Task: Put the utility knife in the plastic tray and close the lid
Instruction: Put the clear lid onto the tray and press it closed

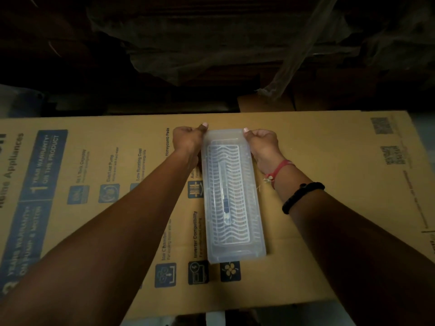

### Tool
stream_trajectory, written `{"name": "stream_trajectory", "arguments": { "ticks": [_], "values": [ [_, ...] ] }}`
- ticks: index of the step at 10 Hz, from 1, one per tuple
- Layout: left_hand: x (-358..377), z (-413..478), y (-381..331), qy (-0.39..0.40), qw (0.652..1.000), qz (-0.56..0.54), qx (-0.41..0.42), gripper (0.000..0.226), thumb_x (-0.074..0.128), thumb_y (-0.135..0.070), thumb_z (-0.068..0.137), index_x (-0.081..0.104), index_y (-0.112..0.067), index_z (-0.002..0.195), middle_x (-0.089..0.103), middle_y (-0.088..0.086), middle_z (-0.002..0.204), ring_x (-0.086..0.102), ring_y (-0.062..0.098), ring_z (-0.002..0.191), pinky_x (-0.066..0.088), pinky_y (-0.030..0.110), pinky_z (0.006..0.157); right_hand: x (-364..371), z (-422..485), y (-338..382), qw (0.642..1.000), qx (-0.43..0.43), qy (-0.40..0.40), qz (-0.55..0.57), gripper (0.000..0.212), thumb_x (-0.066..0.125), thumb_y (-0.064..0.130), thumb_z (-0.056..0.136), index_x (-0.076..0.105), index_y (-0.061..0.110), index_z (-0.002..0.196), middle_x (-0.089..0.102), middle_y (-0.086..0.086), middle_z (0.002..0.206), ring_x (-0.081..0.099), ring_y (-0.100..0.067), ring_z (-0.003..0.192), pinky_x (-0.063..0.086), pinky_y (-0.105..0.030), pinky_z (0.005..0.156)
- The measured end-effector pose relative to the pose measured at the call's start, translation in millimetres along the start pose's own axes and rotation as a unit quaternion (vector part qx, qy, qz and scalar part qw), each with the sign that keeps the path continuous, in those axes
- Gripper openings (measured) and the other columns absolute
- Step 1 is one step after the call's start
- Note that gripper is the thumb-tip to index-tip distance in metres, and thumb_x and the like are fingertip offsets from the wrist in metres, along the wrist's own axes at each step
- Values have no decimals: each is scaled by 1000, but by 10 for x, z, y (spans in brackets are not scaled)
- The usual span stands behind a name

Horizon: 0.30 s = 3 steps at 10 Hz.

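Note:
A long translucent plastic tray (235,255) lies lengthwise on a cardboard sheet, its clear lid (223,137) lying flat over it. Through the lid I see a white wavy grid insert and, on it, the utility knife (224,198), pale with a dark blue middle part. My left hand (188,137) grips the far left corner of the tray, thumb on the lid. At the far right corner, my right hand (262,142) holds on the same way, thumb pressed on top.
The cardboard sheet (329,184) is a flattened appliance box with blue print, spanning the whole width. Behind its far edge the scene is dark, with crumpled plastic sheeting (211,43) and a cardboard box (266,102). My right wrist wears a red thread and a black band.

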<state>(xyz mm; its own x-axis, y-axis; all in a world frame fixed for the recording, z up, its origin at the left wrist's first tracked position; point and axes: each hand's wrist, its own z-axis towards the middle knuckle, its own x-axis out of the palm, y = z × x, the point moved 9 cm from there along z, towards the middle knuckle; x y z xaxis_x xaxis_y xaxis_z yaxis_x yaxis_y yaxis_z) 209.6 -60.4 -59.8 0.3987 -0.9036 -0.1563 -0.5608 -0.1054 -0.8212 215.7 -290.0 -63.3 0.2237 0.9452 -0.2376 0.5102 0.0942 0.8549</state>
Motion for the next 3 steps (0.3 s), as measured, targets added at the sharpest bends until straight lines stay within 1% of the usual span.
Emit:
{"name": "stream_trajectory", "arguments": {
  "ticks": [1,2,3],
  "values": [
    [1,-30,16,4,1000,-6,-19,34,74,-35,81,49,-11,80,57,16,84,57,28,78,51,44,70,-15,-51,19,1000,1,-2,4,30,68,27,86,57,13,62,66,-14,77,61,-24,70,56,-40,74],
    [5,-95,-6,24,999,11,-38,37,70,-39,84,58,-5,89,63,18,94,64,33,91,54,48,86,-65,-154,119,1000,-6,-2,-1,43,65,30,88,43,19,53,50,-4,57,47,-20,53,41,-31,56],
    [-82,-209,-55,20,998,44,-26,49,61,-43,89,61,2,108,66,20,109,62,37,103,51,44,88,-144,-328,215,997,-43,2,-58,41,56,38,92,45,20,56,48,-3,60,46,-21,57,35,-28,57]
  ]
}}
